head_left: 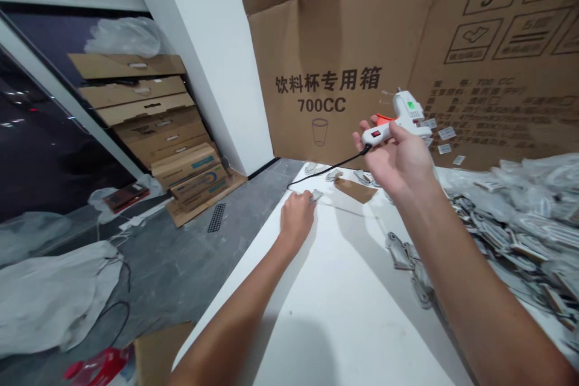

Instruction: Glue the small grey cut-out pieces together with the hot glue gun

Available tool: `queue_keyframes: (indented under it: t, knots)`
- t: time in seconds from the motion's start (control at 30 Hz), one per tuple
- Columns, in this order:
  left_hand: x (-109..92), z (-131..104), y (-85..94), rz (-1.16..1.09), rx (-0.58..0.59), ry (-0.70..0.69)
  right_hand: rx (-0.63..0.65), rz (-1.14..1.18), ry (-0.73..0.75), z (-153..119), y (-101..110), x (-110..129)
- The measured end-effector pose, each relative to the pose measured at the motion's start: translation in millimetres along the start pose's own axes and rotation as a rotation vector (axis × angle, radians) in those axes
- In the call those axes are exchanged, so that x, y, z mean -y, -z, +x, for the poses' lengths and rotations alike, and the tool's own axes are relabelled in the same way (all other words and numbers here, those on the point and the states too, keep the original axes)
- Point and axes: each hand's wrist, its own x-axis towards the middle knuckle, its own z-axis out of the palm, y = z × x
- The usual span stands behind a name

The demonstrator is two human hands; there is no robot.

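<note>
Glue gun (407, 113) sits gripped in the right hand (400, 160), raised above the white table (357, 289); left hand (296, 217) pinches a small grey piece (316, 195). Gun appears light, rigid — hold the handle (384, 131), avoid the nozzle (398, 90). Piece looks thin, probably fragile — hold by edges.

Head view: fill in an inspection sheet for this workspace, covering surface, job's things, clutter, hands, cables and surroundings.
Surface: white table.
Job's things: white glue gun with an orange trigger, raised above the table; small grey piece at the left fingertips.
Clutter: heap of small parts and clear plastic at right; brown cardboard scrap.
Hands: right hand grips the glue gun, palm up; left hand pinches the grey piece near the table's edge.
Cables: black cord from the gun's handle toward the left hand.
Surroundings: large printed cardboard box behind; stacked boxes at left.
</note>
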Motion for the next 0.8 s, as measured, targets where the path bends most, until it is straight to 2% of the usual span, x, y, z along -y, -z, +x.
queue_keyframes:
  t: [0.2, 0.27, 0.33, 0.43, 0.5, 0.57, 0.67, 0.73, 0.8]
  knots:
    - [-26.4, 53.1, -16.7, 0.001, 0.005, 0.079, 0.000, 0.053, -0.034, 1.5, -2.7, 5.9]
    - [-30.3, 60.4, -16.5, -0.015, 0.006, 0.095, 0.007, 0.048, -0.025, 3.7, -1.9, 6.9]
    - [-34.2, 58.3, -13.9, -0.030, 0.010, 0.101, 0.022, 0.029, -0.010, 5.4, -1.2, 8.2]
    - [-43.7, 33.5, -8.9, -0.061, -0.025, 0.035, 0.062, -0.001, 0.009, 5.3, -1.5, 10.2]
    - [-54.1, 5.2, -7.4, -0.126, -0.061, -0.096, 0.105, -0.042, 0.022, 3.0, -2.7, 10.7]
    - [-67.2, -25.8, -8.4, -0.276, -0.049, -0.274, 0.161, -0.116, 0.035, -0.7, -4.7, 9.9]
    - [-87.1, -61.2, -14.5, -0.521, 0.159, -0.586, 0.208, -0.253, 0.052, -8.4, -9.0, 6.3]
    - [-95.1, -71.6, -18.6, -0.538, 0.243, -0.713, 0.211, -0.320, 0.058, -13.8, -11.5, 3.8]
    - [-94.7, -73.4, -17.6, -0.461, 0.257, -0.782, 0.222, -0.357, 0.056, -18.2, -12.8, 2.2]
